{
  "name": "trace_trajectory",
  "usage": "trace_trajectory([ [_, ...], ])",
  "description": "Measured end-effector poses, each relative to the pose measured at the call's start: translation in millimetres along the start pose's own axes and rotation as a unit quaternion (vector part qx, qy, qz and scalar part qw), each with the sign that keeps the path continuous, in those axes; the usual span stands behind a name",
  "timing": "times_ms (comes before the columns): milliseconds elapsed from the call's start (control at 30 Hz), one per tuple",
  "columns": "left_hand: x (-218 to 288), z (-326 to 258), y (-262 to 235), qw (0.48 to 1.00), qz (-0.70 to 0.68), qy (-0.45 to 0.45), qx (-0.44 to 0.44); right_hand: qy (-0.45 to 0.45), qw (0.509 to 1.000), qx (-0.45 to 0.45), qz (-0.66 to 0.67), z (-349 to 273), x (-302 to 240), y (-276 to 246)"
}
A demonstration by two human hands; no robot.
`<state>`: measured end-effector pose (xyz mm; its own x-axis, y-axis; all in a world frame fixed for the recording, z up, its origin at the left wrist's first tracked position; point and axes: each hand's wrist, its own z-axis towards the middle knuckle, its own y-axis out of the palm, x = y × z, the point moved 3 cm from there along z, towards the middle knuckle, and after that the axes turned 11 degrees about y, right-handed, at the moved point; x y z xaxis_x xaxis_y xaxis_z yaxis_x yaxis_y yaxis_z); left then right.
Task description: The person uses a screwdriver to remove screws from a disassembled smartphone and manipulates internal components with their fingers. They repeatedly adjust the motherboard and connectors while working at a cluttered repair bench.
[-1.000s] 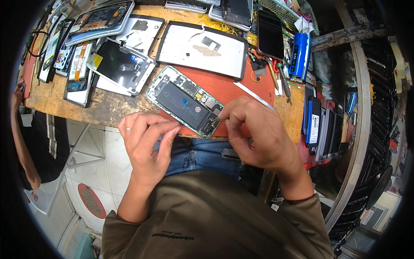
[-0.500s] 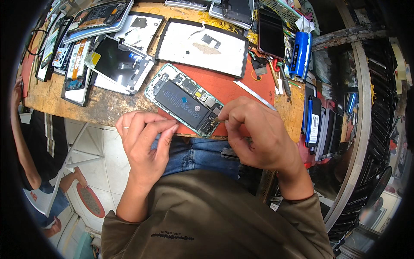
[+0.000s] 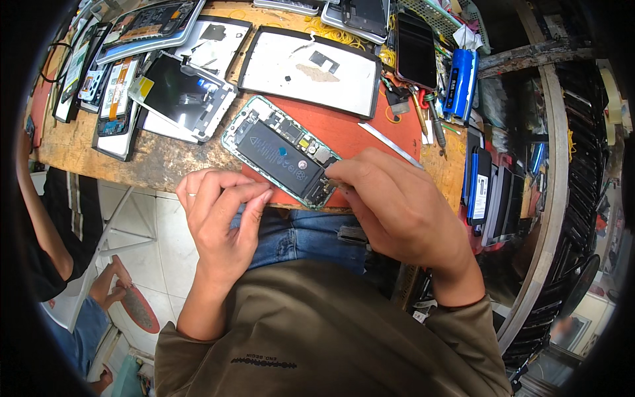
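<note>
Right hand (image 3: 407, 202) is now rolling flatter than a moment ago, its fingertips staying at the near end of the opened phone (image 3: 281, 155), resting on the red mat (image 3: 347, 126); fine work there is apparently continuing. Left hand (image 3: 221, 215) is curling beside the phone, thumb nearing forefinger; cannot tell whether either is gripping anything.

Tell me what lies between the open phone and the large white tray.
In the head view, only a bare wedge of red mat lies between phone and tray.
</note>
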<state>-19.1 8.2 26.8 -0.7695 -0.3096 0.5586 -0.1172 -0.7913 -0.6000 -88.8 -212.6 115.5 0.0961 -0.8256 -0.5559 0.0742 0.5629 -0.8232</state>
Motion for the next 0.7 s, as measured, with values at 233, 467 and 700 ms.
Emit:
trace_trajectory([
  [233, -0.3, 0.8, -1.2, 1.000, 0.002, 0.001, 0.006, -0.010, 0.998, 0.028, -0.053, 3.9, -3.0, -1.5],
  [467, -1.0, 2.8, -0.2, 1.000, 0.000, 0.001, 0.008, 0.002, 0.994, -0.026, -0.106, 0.2, -1.5, -1.6],
  [700, -0.8, 5.4, 2.1, 1.000, -0.004, 0.002, 0.012, 0.010, 0.992, -0.032, -0.126, 2.2, -7.7, -3.7],
])
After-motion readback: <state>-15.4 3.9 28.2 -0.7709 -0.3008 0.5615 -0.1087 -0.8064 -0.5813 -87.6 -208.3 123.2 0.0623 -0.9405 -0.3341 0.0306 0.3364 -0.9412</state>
